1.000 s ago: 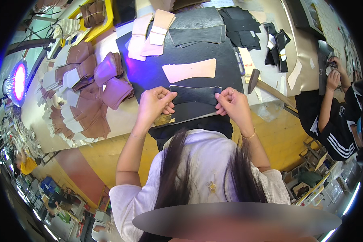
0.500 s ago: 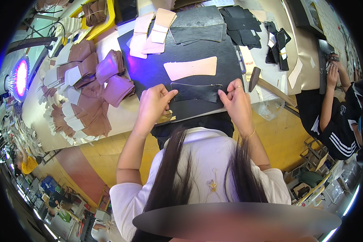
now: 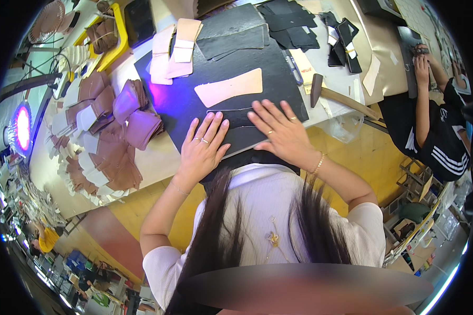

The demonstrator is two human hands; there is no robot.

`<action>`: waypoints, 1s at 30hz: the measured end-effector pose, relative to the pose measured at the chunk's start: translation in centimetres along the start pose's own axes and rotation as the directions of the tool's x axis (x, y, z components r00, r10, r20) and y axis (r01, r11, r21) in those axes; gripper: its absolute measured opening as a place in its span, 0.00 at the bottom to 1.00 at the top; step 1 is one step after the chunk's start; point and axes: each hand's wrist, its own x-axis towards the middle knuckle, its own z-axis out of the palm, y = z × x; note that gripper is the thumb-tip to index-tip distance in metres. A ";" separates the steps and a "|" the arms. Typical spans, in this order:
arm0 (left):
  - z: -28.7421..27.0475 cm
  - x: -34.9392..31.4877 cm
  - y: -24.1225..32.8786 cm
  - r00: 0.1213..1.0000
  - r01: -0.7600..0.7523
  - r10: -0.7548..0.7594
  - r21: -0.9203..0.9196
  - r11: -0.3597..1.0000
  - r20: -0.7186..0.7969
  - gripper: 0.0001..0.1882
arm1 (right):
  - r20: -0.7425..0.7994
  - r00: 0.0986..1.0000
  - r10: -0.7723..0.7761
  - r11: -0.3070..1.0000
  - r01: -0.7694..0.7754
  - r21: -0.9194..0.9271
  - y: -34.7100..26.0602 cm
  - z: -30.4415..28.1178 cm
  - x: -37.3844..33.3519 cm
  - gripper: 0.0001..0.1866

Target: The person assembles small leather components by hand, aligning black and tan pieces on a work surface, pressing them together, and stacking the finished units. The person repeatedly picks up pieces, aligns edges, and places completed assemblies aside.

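A curved black leather piece [image 3: 237,119] lies on a dark board [image 3: 284,71] at the table's near edge. My left hand [image 3: 204,143] rests flat over its left end, fingers stretched out. Over its right end my right hand [image 3: 279,130] is spread flat too, so both ends are hidden. Neither hand grips anything. Just beyond the black piece sits a pale beige leather piece [image 3: 230,87] of similar curved shape.
Brown leather stacks [image 3: 102,134] cover the table's left side. Pale pieces [image 3: 162,56] and black pieces [image 3: 236,41] lie at the back of the board. A wooden-handled hammer [image 3: 349,101] lies right. Further right, a co-worker's hands [image 3: 422,65] show. A lit lamp [image 3: 23,126] stands left.
Both hands went from pinching at the black piece's two ends to lying flat on it with fingers spread. The whole view has shifted slightly, moving the table leftward in the picture.
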 end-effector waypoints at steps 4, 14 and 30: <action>-0.1 -0.2 0.9 0.999 0.051 -0.052 -0.053 0.997 -0.008 0.31 | 0.042 0.979 0.198 0.974 -0.192 -0.121 1.7 -2.2 -2.7 0.43; 0.8 2.8 4.6 0.985 -0.026 -0.007 -0.183 0.983 -0.175 0.32 | -0.447 0.894 -0.002 0.972 -0.104 -0.210 15.5 -5.6 10.8 0.15; 3.8 4.7 6.7 1.000 0.009 -0.009 0.047 0.999 0.018 0.41 | -0.264 0.838 -0.477 0.773 0.257 -0.580 21.4 -6.1 13.6 0.09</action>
